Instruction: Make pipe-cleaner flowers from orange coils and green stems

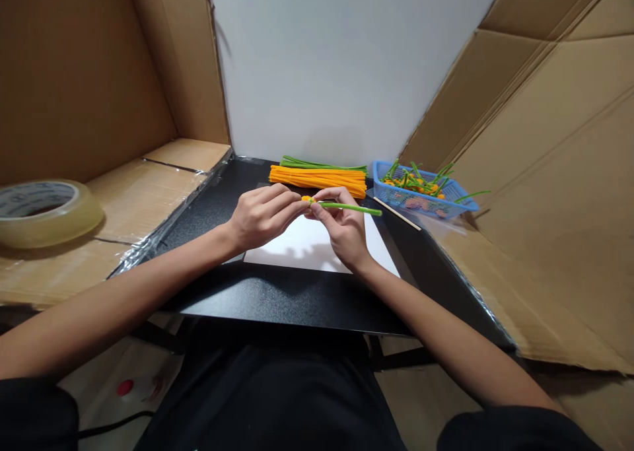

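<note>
Above a white sheet, my left hand pinches a small orange piece between thumb and fingers. My right hand holds a green stem just beside it, its free end pointing right. The orange piece and the stem meet between the fingertips of both hands. Behind the hands lie a bundle of orange pipe cleaners and some green pipe cleaners.
At the right, a blue basket holds several green and orange pieces. A thin wooden stick lies near it on the black table. A roll of clear tape sits on cardboard at the left. Cardboard walls stand on both sides.
</note>
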Demonstrator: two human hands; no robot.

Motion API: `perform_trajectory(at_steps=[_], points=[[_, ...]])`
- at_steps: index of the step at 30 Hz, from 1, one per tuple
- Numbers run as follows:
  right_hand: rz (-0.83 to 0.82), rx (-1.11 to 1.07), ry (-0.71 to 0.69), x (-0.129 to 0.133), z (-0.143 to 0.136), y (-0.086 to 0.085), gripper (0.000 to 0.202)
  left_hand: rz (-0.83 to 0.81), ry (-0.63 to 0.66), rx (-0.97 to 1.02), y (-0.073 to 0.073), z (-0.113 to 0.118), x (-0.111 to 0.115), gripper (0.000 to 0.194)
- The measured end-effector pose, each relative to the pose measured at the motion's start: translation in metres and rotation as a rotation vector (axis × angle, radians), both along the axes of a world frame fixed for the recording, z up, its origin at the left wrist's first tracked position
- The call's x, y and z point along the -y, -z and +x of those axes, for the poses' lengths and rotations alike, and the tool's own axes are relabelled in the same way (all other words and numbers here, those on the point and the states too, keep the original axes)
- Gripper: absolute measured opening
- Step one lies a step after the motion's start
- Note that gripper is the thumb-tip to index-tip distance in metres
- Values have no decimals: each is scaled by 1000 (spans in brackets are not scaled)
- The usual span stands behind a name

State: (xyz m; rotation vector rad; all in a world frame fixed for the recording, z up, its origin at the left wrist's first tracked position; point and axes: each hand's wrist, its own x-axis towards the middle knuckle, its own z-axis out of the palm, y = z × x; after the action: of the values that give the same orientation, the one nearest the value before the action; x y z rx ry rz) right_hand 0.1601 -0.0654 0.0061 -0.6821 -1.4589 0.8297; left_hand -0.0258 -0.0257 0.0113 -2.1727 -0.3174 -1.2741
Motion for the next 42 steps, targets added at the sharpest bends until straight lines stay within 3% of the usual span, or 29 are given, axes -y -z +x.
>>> perform_trajectory(at_steps=[5,12,16,19,23,27,30,33,36,40,42], points=[[-10,14,69,1,-3,1,28,71,-46,-10,-1,1,2,6],[110,34,175,-1,-5,7,24,145,-106,-25,-4,3,6,4],[240,94,268,1,-6,10,14,98,-148,-14,-5,7,11,12],[311,127,321,4,-7,10,12,-28,-148,26,-6,12,18,15],[428,214,433,7,-6,4,12,-461,-23,247,-10,22,30,23],[552,355,552,12,-2,-2,9,-1268,352,483,-13,30,36,35],[570,447,511,14,4,-2,7,-1734,602,569,-14,32,36,34],[609,487,422,12,10,0,10,-1998,712,563,-15,31,35,23],[650,482,428,8,13,0,12,-1993,699,565,-15,28,31,22],[580,409,450,1,14,-2,7,-1642,525,642,-13,24,25,31],[529,372,456,-1,13,-2,4,-1517,511,684,-11,24,23,33]])
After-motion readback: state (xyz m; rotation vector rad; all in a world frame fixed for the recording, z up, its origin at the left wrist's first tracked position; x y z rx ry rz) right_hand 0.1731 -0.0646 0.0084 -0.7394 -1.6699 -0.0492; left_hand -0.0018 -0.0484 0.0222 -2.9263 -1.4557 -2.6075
